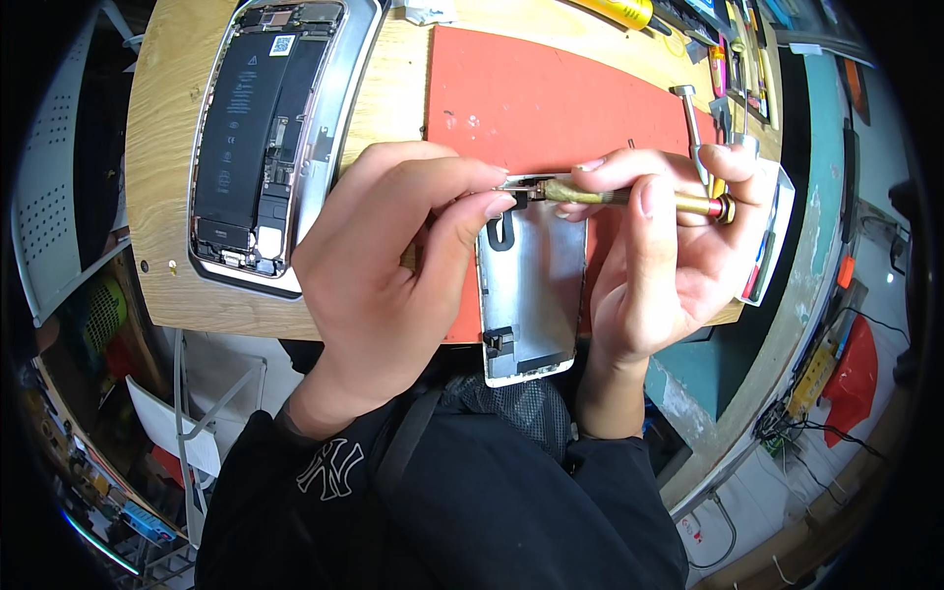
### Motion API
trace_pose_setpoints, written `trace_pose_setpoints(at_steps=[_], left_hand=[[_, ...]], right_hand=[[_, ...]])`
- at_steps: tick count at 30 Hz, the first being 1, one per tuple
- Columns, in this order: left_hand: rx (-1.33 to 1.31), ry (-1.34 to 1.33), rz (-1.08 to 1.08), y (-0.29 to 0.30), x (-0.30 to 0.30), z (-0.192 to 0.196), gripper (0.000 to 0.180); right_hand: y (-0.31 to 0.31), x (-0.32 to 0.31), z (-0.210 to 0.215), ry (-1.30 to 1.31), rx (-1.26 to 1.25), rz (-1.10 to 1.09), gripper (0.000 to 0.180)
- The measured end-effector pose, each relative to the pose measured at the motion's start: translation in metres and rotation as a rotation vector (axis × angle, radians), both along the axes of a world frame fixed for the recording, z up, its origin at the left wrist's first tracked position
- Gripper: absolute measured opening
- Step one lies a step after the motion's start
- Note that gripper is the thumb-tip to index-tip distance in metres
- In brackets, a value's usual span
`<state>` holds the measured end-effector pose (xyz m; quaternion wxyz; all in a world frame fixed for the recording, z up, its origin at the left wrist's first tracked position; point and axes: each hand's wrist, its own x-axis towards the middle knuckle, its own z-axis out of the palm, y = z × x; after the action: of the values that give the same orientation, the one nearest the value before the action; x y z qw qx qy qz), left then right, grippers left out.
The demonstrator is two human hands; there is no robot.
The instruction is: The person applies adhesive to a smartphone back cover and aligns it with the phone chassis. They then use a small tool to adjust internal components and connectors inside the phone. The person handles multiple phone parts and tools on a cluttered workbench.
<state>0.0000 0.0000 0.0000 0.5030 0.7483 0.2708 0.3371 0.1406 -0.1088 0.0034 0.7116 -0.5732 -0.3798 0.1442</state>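
Observation:
My right hand (654, 261) holds a slim screwdriver (696, 204) with a brass-coloured handle and a red ring near its end. The screwdriver lies level, its tip pointing left. At that tip, the thumb and forefinger of my left hand (374, 256) are pinched together; what they grip is too small to make out. Below both hands is a phone screen panel (541, 280), its silvery back facing up. Its upper end is partly hidden by my fingers. A black strip (501, 232) with a slot lies at the panel's upper left.
An opened phone (246, 147) with a black battery rests in a metal holder (339, 93) at the left. Under the panel lies a red mat (531, 93) on a wooden table (162, 167). Several tools, including a yellow-handled one (624, 12), stand or lie at the back right.

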Motion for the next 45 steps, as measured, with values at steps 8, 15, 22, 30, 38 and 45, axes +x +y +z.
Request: trace_pose_setpoints(at_steps=[8, 15, 22, 30, 38, 45], left_hand=[[-0.012, 0.023, -0.003, 0.002, 0.002, 0.000, 0.025], [0.093, 0.087, 0.002, 0.002, 0.004, -0.004, 0.020], [0.089, 0.094, 0.000, 0.001, 0.004, -0.002, 0.020], [0.103, 0.102, -0.007, 0.001, 0.004, -0.001, 0.022], [0.082, 0.078, -0.097, 0.000, 0.003, -0.005, 0.026], [0.091, 0.062, -0.086, 0.000, 0.003, -0.007, 0.022]], right_hand=[[-0.001, -0.003, 0.003, -0.040, 0.018, -0.055, 0.049], [-0.001, -0.008, -0.003, -0.412, -0.102, -0.213, 0.059], [0.001, -0.005, -0.007, -0.565, -0.122, -0.185, 0.048], [0.001, -0.010, -0.008, -0.584, -0.135, -0.225, 0.047], [-0.001, -0.009, -0.004, -0.261, -0.027, -0.192, 0.055], [-0.002, -0.008, -0.001, -0.239, -0.029, -0.178, 0.052]])
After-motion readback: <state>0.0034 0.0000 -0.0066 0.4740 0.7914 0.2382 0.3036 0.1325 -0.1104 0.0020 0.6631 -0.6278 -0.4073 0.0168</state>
